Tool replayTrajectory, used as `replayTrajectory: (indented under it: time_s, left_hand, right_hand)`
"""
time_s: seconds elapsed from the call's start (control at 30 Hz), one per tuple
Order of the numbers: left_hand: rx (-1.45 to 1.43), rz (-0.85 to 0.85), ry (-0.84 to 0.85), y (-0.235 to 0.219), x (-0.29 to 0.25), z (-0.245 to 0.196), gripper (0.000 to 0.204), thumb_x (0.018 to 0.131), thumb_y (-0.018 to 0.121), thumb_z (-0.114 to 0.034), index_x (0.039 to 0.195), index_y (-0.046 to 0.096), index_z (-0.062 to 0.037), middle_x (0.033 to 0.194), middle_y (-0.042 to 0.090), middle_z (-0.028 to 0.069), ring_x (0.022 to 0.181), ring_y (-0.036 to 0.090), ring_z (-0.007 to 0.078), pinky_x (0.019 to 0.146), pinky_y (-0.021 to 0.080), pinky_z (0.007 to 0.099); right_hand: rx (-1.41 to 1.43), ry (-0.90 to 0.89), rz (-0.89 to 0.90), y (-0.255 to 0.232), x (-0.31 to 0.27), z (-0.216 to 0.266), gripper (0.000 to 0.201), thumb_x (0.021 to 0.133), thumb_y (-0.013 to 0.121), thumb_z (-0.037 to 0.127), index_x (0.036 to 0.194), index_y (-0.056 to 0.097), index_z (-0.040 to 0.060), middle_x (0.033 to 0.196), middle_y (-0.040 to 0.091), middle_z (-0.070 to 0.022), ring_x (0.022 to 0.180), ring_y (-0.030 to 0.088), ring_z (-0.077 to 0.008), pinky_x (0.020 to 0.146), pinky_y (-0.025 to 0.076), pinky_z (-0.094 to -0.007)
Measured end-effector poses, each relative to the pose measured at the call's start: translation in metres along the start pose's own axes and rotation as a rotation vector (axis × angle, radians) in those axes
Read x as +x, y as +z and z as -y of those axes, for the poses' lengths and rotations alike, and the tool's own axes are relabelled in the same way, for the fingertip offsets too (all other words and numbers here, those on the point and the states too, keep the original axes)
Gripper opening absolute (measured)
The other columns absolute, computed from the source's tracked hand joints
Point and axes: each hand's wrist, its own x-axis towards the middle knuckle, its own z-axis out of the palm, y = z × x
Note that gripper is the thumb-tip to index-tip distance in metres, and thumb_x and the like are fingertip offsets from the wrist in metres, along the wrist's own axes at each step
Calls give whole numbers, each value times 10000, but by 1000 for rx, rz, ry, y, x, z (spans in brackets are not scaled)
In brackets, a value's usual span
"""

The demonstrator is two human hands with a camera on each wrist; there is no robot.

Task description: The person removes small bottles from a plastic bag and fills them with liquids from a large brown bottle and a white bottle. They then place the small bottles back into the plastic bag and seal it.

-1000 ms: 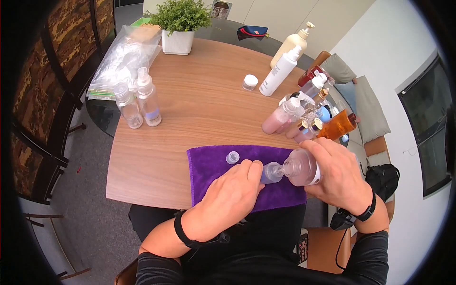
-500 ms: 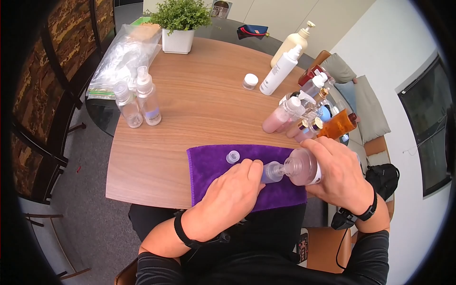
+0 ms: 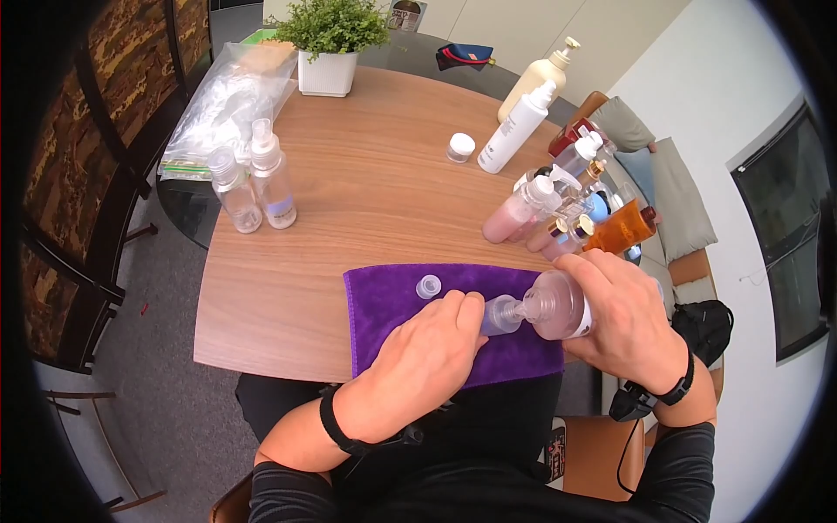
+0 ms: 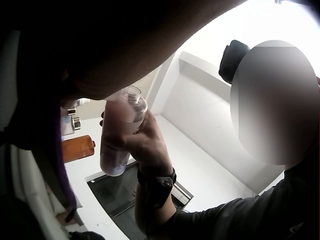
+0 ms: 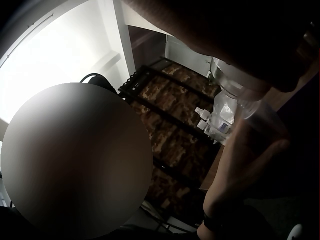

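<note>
My left hand (image 3: 427, 349) grips a small clear bottle (image 3: 501, 315) above a purple cloth (image 3: 375, 301), its open mouth facing right. In my right hand (image 3: 629, 314) is a larger bottle of pinkish liquid (image 3: 558, 305), tilted so that its neck meets the small bottle's mouth. The left wrist view shows the right hand (image 4: 149, 142) curled round this large bottle (image 4: 114, 142), with liquid inside near its neck. A small clear cap (image 3: 428, 287) lies on the cloth, beyond the left hand.
Two clear bottles (image 3: 275, 187) stand at the left by a plastic bag (image 3: 228, 109) and a potted plant (image 3: 327, 74). Several bottles, including a pink one (image 3: 510, 218) and an orange one (image 3: 621, 228), crowd the right side. A white pump bottle (image 3: 514, 131) and small jar (image 3: 460, 147) stand farther back.
Both hands and the two held bottles have barely moved, with the large bottle shifted very slightly to the right. Its neck remains at the small bottle's mouth.
</note>
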Motion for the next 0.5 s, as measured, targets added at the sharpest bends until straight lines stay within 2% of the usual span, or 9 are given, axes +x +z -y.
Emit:
replayTrajectory:
  time_s: [0.47, 0.5]
  left_hand:
    - [-10, -1, -8, 0, 0, 0, 355, 898, 818, -78, 1160, 590, -6, 987, 634, 178, 922, 694, 390, 782, 578, 474]
    - [-9, -4, -6, 0, 0, 0, 352, 898, 818, -78, 1156, 589, -8, 983, 634, 178, 920, 694, 390, 779, 577, 474]
  right_hand:
    - [0, -3, -18, 0, 1, 1, 843, 548, 956, 61, 1328, 638, 25, 1058, 652, -129, 993, 674, -360, 831, 537, -450]
    - [-17, -2, -19, -1, 1, 1, 812, 578, 960, 79, 1326, 645, 39, 1053, 671, -134, 977, 692, -368, 826, 559, -449]
